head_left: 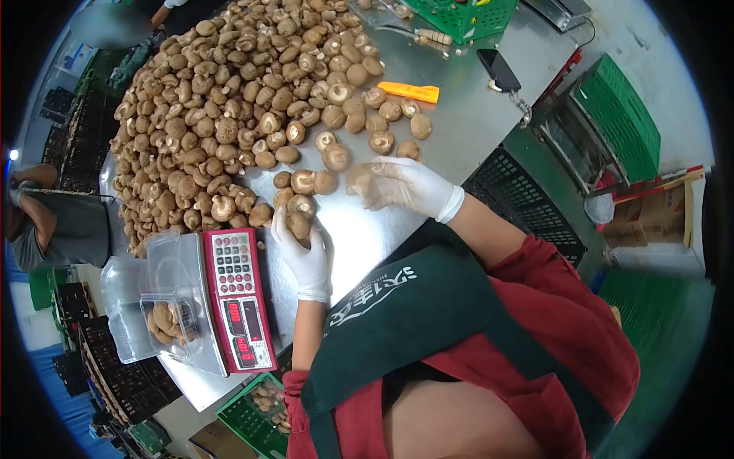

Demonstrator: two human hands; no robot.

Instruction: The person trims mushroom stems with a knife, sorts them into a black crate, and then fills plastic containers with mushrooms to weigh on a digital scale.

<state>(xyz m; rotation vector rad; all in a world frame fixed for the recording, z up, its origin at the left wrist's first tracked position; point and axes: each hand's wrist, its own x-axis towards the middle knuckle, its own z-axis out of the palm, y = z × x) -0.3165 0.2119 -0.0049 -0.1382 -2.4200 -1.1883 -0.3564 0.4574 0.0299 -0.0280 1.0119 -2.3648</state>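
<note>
My left hand (pixel 306 264), in a white glove, is closed around a brown mushroom (pixel 298 226), with another mushroom (pixel 300 204) right beside its fingertips. Over the metal table (pixel 359 245), my right hand (pixel 405 186), also gloved in white, is held to the right of several loose mushrooms. Motion smears its fingers, and a tan blur at their tips may be a mushroom or a stain. Ahead rises a large heap of mushrooms (pixel 222 99). A red scale (pixel 241 306) with lit digits carries a clear plastic tray (pixel 164 321) with several mushrooms in it.
An orange-handled tool (pixel 409 92), a phone (pixel 498 70) and a wooden-handled knife (pixel 433 36) lie on the table near a green crate (pixel 478 19). Another green crate (pixel 260 417) sits below the table edge. At the left stands a person (pixel 69 229); another person's hand (pixel 160 15) shows behind the heap.
</note>
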